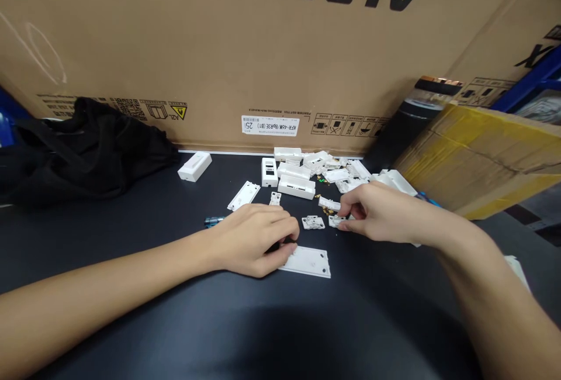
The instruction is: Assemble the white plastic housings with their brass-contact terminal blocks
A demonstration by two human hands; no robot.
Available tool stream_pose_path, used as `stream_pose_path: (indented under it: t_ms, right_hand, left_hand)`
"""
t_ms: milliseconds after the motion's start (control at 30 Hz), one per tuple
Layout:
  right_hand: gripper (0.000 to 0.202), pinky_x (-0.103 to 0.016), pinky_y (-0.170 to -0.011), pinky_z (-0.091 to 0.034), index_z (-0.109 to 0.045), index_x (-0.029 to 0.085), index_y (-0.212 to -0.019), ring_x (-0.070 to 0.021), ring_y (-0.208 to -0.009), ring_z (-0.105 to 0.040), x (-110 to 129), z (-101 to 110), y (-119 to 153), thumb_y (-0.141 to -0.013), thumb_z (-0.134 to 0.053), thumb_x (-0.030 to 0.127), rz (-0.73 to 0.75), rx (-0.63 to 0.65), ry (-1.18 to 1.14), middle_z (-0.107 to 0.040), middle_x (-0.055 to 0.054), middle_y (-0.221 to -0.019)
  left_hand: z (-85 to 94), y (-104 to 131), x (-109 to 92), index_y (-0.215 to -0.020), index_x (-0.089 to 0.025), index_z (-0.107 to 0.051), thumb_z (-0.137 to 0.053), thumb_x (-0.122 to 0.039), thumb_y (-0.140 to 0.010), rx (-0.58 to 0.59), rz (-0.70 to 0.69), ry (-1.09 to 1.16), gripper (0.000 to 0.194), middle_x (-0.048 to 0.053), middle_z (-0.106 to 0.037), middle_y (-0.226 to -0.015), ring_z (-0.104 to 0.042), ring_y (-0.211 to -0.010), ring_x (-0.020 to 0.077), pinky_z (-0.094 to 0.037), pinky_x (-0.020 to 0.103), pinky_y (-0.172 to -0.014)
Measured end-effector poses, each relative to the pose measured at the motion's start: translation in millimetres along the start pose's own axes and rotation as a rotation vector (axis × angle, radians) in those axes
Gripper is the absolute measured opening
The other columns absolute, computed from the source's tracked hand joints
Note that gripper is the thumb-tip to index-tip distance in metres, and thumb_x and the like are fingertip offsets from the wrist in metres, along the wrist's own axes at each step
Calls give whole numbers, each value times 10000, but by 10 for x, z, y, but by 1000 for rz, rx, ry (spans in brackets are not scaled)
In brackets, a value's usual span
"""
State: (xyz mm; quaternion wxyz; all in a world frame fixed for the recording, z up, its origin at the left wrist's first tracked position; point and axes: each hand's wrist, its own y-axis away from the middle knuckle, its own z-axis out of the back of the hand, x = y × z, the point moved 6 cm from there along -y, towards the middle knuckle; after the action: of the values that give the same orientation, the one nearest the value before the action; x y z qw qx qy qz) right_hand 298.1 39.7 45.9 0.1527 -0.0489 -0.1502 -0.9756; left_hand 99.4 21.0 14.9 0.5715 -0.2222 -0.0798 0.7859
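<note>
My left hand [260, 237] is closed, its thumb and curled fingers at the left end of a flat white plastic plate [310, 260] lying on the black table. That end of the plate is hidden under the fingers. With thumb and forefinger, my right hand [370, 210] pinches a small white plastic part [335, 221] at table height. A similar small white bracket [312, 223] lies between the hands, touched by neither. Just beyond my left hand are another small white piece [275, 198] and a second white plate [243, 196]. A blue-tipped tool [213, 221] is partly covered by my left wrist.
White plastic housings [297, 186] and a heap of white parts [322, 162] lie in front of a large cardboard box [219, 58]. One white case [195, 166] sits farther left, near black cloth [87, 146]. A black cylinder [407, 120] and a taped carton [486, 158] stand right.
</note>
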Motion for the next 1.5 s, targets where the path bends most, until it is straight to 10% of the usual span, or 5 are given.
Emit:
stream_pose_path:
  t_ms: [967, 1500]
  right_hand:
    - [187, -273, -589, -380, -669, 189, -820, -159, -620, -576, 33, 42, -48, -855, -639, 370, 127, -81, -107, -669, -12, -692]
    - [242, -262, -547, -386, -691, 196, -852, -160, -610, -592, -2, 26, 60, -740, -725, 407, 85, 81, -136, -661, 11, -697]
  left_hand:
    - [9, -3, 23, -1032, -223, -540, -458, -254, -1017, 5, 72, -65, 89, -18, -686, -944, -638, -781, 132, -445, 274, -662]
    - [1, -5, -18, -1038, -210, -543, -453, -191, -975, 90, 9, -13, 111, -15, -689, -867, -616, -675, 131, -405, 271, -606]
